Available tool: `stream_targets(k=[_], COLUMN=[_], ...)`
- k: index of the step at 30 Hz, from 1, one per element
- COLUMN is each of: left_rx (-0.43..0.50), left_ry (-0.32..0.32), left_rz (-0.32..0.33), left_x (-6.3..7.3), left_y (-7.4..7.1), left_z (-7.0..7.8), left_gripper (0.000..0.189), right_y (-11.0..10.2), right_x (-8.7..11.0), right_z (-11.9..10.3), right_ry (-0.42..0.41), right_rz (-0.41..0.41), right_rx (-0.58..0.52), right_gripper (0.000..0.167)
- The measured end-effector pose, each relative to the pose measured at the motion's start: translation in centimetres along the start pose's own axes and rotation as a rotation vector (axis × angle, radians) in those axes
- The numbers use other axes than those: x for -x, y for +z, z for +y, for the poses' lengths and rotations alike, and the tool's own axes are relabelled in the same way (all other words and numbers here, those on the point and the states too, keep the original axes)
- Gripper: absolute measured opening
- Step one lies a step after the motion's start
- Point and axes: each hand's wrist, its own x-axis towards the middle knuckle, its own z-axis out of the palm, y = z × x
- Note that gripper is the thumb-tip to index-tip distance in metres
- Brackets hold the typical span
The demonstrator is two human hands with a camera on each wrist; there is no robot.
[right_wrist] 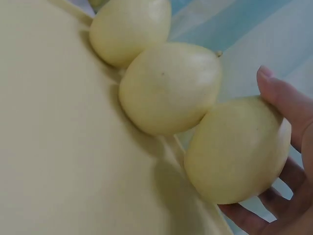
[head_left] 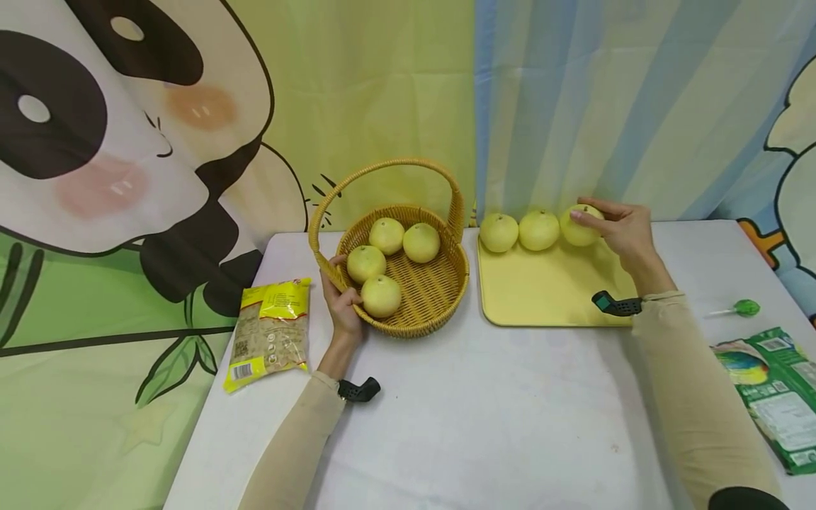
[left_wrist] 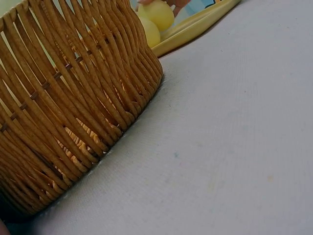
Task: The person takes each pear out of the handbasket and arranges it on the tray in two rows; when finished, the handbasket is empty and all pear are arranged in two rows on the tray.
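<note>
At the back right, my right hand [head_left: 627, 230] grips a pale yellow, smooth round fruit [right_wrist: 239, 152] with thumb and fingers around its outer side. It sits at the right end of a row, beside a middle fruit [right_wrist: 171, 88] and a left one [head_left: 499, 233], along the back of a yellow tray [head_left: 548, 294]. My left hand [head_left: 343, 301] grips the left rim of a wicker basket [head_left: 417, 290], near the foot of its arched handle. Several like fruits [head_left: 381, 295] lie inside, towards the left and back. In the left wrist view, the basket's woven side [left_wrist: 83, 83] fills the upper left.
A yellow packet [head_left: 273, 329] lies left of the basket. Right of the tray are a green lollipop [head_left: 746, 307] and a green packet [head_left: 778, 397]. A printed cloth backdrop [head_left: 395, 106] hangs behind the white table [head_left: 484, 411].
</note>
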Motion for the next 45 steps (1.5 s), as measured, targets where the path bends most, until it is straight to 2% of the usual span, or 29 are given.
stream_targets(k=[10, 18, 22, 25, 35, 41, 45], left_rx=[-0.007, -0.001, 0.010, 0.011, -0.010, -0.013, -0.015], left_ry=[0.004, -0.001, -0.001, 0.000, 0.003, -0.002, 0.005], left_rz=[-0.003, -0.001, 0.002, -0.004, -0.004, -0.006, -0.005], left_x=[0.1, 0.1, 0.1, 0.1, 0.2, 0.2, 0.1], left_y=[0.2, 0.1, 0.2, 0.2, 0.0, 0.0, -0.1], left_z=[0.2, 0.0, 0.1, 0.1, 0.1, 0.0, -0.1], left_gripper=[0.081, 0.080, 0.080, 0.081, 0.082, 0.082, 0.081], right_y=[0.4, 0.0, 0.0, 0.3, 2.8, 4.0, 5.1], right_x=[-0.8, -0.9, -0.6, -0.3, 1.6, 2.4, 3.2], right_z=[1.8, 1.6, 1.2, 0.5, -3.2, -4.3, -5.4], right_ry=[-0.008, -0.055, -0.073, -0.089, -0.156, -0.236, -0.321], right_rz=[-0.048, -0.174, -0.202, -0.180, -0.024, 0.034, 0.067], right_rx=[0.068, 0.146, 0.187, 0.197, 0.172, 0.201, 0.191], right_gripper=[0.071, 0.079, 0.083, 0.086, 0.098, 0.092, 0.080])
